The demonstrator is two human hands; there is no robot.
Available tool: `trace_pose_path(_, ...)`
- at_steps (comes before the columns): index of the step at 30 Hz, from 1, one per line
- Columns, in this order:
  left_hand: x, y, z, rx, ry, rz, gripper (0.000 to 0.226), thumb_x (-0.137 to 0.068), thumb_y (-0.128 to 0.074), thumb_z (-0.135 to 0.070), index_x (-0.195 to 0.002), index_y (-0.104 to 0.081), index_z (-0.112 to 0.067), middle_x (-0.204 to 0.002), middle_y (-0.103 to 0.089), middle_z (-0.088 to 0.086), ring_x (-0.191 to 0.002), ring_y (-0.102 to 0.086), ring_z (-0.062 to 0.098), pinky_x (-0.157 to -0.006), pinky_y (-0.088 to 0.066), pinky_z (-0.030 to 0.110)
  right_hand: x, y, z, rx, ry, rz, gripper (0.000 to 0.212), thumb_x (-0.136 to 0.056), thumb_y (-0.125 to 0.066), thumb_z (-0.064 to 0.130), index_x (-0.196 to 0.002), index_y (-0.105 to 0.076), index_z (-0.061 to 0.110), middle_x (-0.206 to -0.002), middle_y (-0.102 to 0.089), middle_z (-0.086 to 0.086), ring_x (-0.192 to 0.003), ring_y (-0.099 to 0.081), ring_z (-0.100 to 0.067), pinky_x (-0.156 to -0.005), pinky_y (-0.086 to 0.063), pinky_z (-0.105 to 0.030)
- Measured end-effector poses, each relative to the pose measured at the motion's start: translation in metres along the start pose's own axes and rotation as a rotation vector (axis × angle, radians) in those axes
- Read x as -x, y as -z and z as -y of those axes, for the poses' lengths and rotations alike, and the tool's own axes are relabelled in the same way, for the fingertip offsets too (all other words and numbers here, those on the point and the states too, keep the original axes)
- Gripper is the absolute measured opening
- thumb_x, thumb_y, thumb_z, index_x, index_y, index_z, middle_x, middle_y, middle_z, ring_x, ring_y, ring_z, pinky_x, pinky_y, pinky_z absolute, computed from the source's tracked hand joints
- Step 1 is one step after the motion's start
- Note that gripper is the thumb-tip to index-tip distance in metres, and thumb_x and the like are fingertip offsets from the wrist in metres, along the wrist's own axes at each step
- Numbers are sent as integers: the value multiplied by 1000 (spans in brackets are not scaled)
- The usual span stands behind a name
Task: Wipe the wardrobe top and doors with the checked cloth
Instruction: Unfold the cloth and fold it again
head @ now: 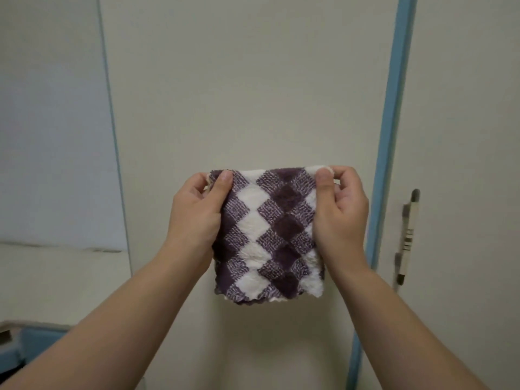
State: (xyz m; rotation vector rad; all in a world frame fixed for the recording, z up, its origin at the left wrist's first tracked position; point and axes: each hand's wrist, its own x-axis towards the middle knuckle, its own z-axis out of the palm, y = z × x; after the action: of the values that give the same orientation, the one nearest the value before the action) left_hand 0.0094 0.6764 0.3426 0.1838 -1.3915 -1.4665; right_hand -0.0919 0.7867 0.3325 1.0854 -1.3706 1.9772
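**Two hands holding up the cloth**

Two hands are holding the checked cloth [267, 232] up in the middle of the frame. The left hand [197, 212] is pinching the top left corner with its thumb in front. The right hand [342, 209] is pinching the top right corner the same way. The purple and white cloth is hanging down folded, in front of a pale wardrobe door [239, 80]. A blue strip [394, 108] is running down the right side, and a door handle [408, 235] is sitting beside it.
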Motion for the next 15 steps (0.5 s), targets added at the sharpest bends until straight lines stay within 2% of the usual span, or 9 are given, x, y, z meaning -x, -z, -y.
trace_pose_path(3,-25,30,1,-7,-8,-7,19,-88,-59,-23,-91,-55,-5,-58,-59,-3,-56,-54,11,-51,-43,23,-1,-38,-3,-14,5,4,19,-96,-47,24,-78,-51,27,-46,-39,10,-42,-24,-4,-41,-18,-22)
trace_pose_path(6,-44,52,-1,7,-12,-3,16,-88,-59,-21,-81,-54,-9,-53,-60,-8,-52,-55,8,-49,-44,20,-2,-68,-3,-23,13,-9,21,-97,-47,20,-77,-51,28,-47,-45,12,-46,-27,-7,-42,-20,-25)
trace_pose_path(10,-68,85,0,26,-7,-26,18,-88,-60,-24,-75,-53,-13,-54,-61,-8,-54,-56,9,-53,-46,24,-1,-110,0,-2,32,5,24,-97,-48,18,-76,-50,29,-48,-40,9,-47,-30,-12,-45,-22,-36)
trace_pose_path(12,-77,99,0,42,-10,-25,18,-88,-59,-24,-75,-54,-13,-55,-61,-8,-54,-57,8,-52,-46,22,0,-126,1,22,48,8,24,-97,-49,18,-76,-50,29,-49,-38,9,-47,-30,-12,-46,-23,-37)
trace_pose_path(15,-92,120,1,87,-10,-15,14,-88,-59,-22,-80,-56,-12,-57,-64,-8,-55,-59,6,-51,-49,19,5,-153,0,74,76,-6,23,-96,-48,20,-76,-49,31,-56,-42,-1,-50,-34,-11,-48,-28,-38)
